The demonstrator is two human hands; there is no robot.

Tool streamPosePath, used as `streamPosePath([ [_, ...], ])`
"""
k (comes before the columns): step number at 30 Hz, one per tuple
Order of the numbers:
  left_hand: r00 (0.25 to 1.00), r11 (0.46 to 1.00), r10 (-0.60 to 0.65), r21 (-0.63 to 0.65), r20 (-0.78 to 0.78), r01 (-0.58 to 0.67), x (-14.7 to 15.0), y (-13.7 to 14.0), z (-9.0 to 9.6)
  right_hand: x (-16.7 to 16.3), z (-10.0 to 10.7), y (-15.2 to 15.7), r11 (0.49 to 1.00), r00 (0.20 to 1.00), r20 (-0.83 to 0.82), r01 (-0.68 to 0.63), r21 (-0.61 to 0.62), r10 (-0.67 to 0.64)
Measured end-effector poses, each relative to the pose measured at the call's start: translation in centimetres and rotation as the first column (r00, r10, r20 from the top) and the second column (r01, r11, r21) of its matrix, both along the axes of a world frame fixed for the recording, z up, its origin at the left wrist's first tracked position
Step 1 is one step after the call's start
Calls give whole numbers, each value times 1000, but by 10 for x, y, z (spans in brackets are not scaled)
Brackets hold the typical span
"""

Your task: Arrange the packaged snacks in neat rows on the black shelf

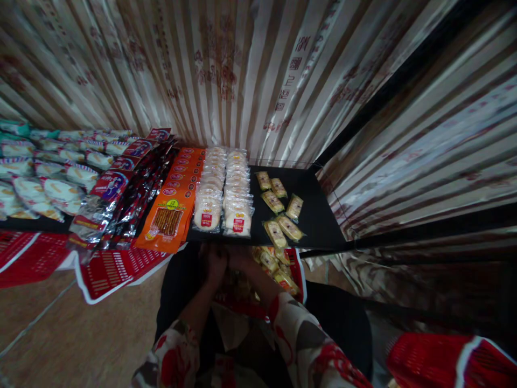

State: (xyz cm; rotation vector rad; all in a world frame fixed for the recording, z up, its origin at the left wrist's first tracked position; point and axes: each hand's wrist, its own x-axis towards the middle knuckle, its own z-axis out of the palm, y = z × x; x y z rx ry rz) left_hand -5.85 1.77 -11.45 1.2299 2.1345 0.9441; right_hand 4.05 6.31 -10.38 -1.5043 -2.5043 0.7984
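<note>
My left hand [215, 263] and my right hand [239, 257] are close together just below the front edge of the black shelf [323, 215], in deep shadow. Their fingers are too dark and hidden to show whether they hold anything. Below my right forearm sits a red basket [301, 277] with yellow-wrapped snack packets [285, 280] in it. Several small yellow-wrapped cakes [272, 202] lie scattered on the shelf's right end. To their left are two rows of clear-wrapped round white crackers [237, 215].
Farther left on the shelf are orange snack bags [167, 215], dark red packets [121, 178] and white packets [60, 194]. Red baskets stand below left [109, 272] and at lower right [428, 358]. A black metal frame bar [363, 118] and a striped curtain [226, 70] border the shelf.
</note>
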Motion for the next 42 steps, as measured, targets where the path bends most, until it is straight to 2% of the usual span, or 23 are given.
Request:
streamPosePath([
  [4,989,1000,-8,-1,-151,8,-7,-17,12,-4,3,-15,991,987,116,-100,-92,110],
  [10,975,997,-75,-27,-211,71,-11,-41,20,-4,25,-40,991,980,161,-123,50,113],
  [14,973,995,-101,-22,-209,99,-13,-52,19,-3,31,-51,990,974,195,-130,55,117],
  [18,978,996,-94,-9,-185,94,-13,-52,14,-6,30,-50,992,972,205,-123,29,114],
  [25,979,998,-54,20,-197,59,-1,-49,7,-4,36,-55,985,979,176,-123,121,101],
  [33,941,937,-281,159,-191,312,5,-59,18,15,25,-75,978,1000,20,-20,207,16],
  [39,839,834,-473,172,-271,525,22,-74,33,47,18,-91,979,988,-143,82,186,-55],
  [42,820,804,-502,200,-273,559,32,-86,31,66,18,-99,976,973,-201,144,164,-110],
])
